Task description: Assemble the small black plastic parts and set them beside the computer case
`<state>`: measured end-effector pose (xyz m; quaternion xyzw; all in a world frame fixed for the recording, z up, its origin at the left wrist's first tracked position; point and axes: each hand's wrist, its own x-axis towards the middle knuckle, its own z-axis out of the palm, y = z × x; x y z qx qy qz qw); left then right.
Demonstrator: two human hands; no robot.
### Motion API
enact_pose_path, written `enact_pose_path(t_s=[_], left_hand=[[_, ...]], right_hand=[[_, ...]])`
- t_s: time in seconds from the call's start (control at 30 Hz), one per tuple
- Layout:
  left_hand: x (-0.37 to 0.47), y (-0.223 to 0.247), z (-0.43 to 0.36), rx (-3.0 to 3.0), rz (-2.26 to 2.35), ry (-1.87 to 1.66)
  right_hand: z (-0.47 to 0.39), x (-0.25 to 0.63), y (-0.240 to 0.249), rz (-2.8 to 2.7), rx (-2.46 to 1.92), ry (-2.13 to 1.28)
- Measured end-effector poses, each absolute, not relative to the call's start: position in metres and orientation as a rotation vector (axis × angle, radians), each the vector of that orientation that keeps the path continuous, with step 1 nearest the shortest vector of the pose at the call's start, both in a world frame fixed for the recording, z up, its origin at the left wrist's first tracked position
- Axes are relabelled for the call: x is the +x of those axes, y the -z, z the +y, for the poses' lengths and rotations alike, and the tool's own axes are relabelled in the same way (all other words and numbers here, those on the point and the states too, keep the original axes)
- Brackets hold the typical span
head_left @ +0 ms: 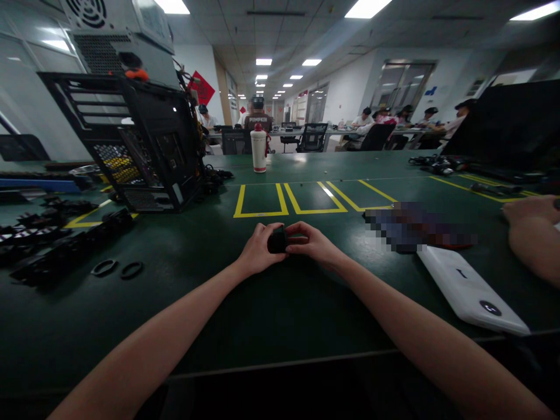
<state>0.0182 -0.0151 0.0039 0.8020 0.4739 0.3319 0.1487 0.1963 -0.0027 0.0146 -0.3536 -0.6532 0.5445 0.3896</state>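
A small dark black piece (277,241), rounded and cylinder-like, is held between my two hands above the green table (245,350). My left hand (255,252) wraps its thumb and fingers around the piece from the left. From the right, my right hand (314,245) grips its edge with bent fingers and thumb. The fingers cover part of the piece, and its exact kind cannot be made out. Two black rings (132,269) lie flat on the table to the left of my hands.
An open black computer case (153,157) stands at left, beside black parts (65,251). Yellow tape outlines (261,214) and a white bottle (259,150) are ahead. At right are a white slab-like device (472,289), a blurred-out item, a dark monitor (511,128) and another person's hand (531,221).
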Motion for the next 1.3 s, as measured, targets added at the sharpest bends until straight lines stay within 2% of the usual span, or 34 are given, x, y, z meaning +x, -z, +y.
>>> enact_pose_path(t_s=[0.23, 0.8, 1.0, 1.3], left_hand=[[0.0188, -0.0034, -0.0143, 2.316, 1.335, -0.963], [0.0198, -0.0029, -0.016, 2.312, 1.39, -0.993], [0.0198, -0.0037, -0.0163, 2.331, 1.398, -0.936], [0.0207, -0.0032, -0.0155, 2.343, 1.397, -0.956]], right_hand=[[-0.0001, 0.1955, -0.0099, -1.703, -0.826, -1.303], [-0.0033, 0.1927, -0.012, -1.552, -0.924, -1.437], [-0.0022, 0.1934, -0.0132, -1.583, -0.838, -1.385], [-0.0021, 0.1935, -0.0113, -1.621, -0.982, -1.337]])
